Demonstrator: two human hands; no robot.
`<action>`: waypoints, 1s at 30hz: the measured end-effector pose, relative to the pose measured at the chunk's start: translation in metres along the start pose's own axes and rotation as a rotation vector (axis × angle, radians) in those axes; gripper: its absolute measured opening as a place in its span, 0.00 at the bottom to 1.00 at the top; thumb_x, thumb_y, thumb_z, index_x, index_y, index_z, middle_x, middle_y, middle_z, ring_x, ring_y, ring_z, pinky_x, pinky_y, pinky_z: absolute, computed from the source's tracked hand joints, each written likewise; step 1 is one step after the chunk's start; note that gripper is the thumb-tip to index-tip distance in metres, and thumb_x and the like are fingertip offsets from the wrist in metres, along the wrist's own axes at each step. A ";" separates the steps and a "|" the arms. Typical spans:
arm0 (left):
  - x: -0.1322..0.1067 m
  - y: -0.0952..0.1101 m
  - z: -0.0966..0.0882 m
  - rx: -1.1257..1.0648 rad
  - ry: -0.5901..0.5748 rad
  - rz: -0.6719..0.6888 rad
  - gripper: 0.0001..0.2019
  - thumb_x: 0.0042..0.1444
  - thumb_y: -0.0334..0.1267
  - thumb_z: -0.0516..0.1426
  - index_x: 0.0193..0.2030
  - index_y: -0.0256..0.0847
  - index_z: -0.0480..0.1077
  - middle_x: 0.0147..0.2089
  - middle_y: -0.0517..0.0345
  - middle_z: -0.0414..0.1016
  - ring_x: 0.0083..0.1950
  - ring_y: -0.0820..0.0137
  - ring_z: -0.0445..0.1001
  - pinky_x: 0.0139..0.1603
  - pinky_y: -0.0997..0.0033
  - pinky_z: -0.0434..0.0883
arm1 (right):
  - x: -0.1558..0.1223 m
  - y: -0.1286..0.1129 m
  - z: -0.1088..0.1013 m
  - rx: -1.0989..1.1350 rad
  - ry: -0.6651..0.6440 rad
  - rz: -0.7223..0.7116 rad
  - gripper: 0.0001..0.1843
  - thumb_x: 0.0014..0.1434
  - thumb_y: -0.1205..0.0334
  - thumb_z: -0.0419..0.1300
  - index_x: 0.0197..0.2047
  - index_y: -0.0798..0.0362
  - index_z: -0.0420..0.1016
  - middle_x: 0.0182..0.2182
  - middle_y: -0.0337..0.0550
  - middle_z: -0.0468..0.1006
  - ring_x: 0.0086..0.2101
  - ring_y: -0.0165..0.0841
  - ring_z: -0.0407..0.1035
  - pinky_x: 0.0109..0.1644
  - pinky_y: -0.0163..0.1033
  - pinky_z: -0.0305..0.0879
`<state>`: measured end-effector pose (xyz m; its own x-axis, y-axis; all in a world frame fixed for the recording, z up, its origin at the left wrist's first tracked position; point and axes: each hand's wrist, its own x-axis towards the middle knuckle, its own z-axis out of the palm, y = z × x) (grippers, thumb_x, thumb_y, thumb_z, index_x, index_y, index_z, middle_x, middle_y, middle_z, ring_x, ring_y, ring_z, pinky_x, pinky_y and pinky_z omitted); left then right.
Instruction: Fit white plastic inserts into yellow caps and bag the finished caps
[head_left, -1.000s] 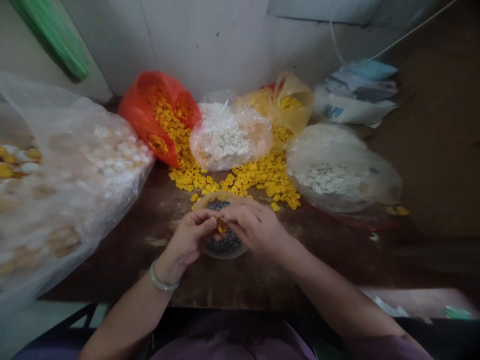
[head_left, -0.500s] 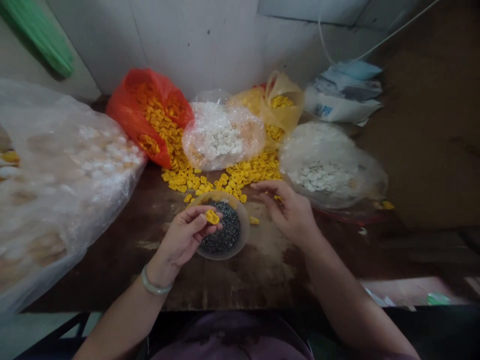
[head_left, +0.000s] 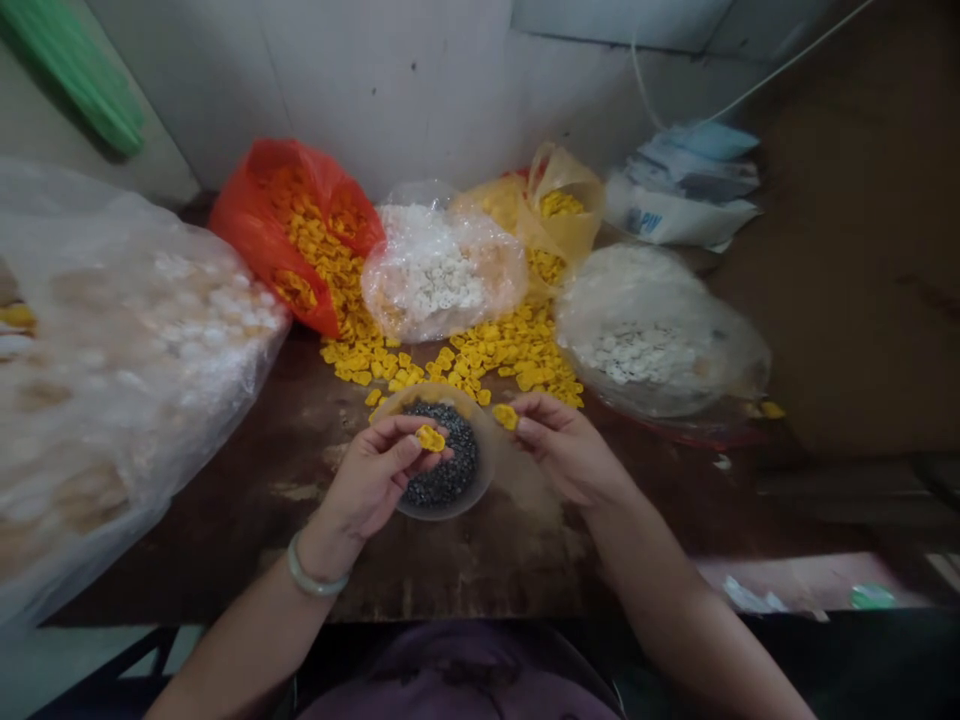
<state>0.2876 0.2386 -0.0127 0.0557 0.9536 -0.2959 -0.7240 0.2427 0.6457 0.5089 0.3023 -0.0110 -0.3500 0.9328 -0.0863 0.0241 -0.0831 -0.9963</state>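
Observation:
My left hand (head_left: 373,475) pinches a small yellow plastic piece (head_left: 430,438) between thumb and fingers, above a clear round bowl (head_left: 420,393). Dark grey granules (head_left: 444,460) fill the bottom of that bowl. My right hand (head_left: 568,448) sits just right of the bowl's rim, with a second yellow plastic piece (head_left: 505,416) at its fingertips. A pale green bangle (head_left: 318,580) circles my left wrist. A loose heap of yellow pieces (head_left: 495,350) lies on the table just beyond the bowl.
A worn wooden table (head_left: 457,570) runs under everything, against a white wall (head_left: 390,90). Along its back stand an orange-red bag (head_left: 259,215), a yellow bag (head_left: 562,205) and clear bags of white pieces (head_left: 442,275). A large clear bag (head_left: 127,400) bulges at left.
My hands have parted from their position together over the bowl. My right hand has moved back to the bowl's right and now holds a yellow piece that lay on the table. My left hand keeps its piece.

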 end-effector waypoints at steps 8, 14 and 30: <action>-0.001 -0.004 0.001 -0.028 0.015 -0.009 0.15 0.34 0.37 0.75 0.31 0.37 0.80 0.30 0.53 0.82 0.29 0.71 0.80 0.34 0.78 0.78 | 0.002 -0.020 0.055 0.163 -0.091 0.001 0.17 0.47 0.49 0.73 0.33 0.50 0.76 0.26 0.35 0.76 0.24 0.26 0.69 0.29 0.32 0.68; 0.000 -0.001 0.000 -0.034 0.039 0.025 0.13 0.37 0.36 0.74 0.31 0.37 0.80 0.32 0.54 0.82 0.30 0.71 0.80 0.35 0.79 0.78 | 0.005 -0.006 0.033 -0.624 0.140 -0.349 0.05 0.58 0.59 0.63 0.36 0.50 0.77 0.34 0.44 0.80 0.36 0.37 0.73 0.42 0.42 0.69; 0.001 0.003 -0.001 0.011 0.041 0.045 0.14 0.36 0.39 0.74 0.31 0.39 0.81 0.33 0.56 0.82 0.28 0.75 0.79 0.34 0.81 0.77 | 0.073 0.019 -0.006 -1.239 -0.027 -0.197 0.07 0.62 0.70 0.58 0.41 0.55 0.77 0.40 0.49 0.80 0.41 0.38 0.72 0.46 0.39 0.63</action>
<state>0.2850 0.2402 -0.0121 -0.0054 0.9555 -0.2951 -0.7172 0.2020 0.6670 0.4893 0.3708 -0.0361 -0.4661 0.8833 0.0505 0.8270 0.4553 -0.3298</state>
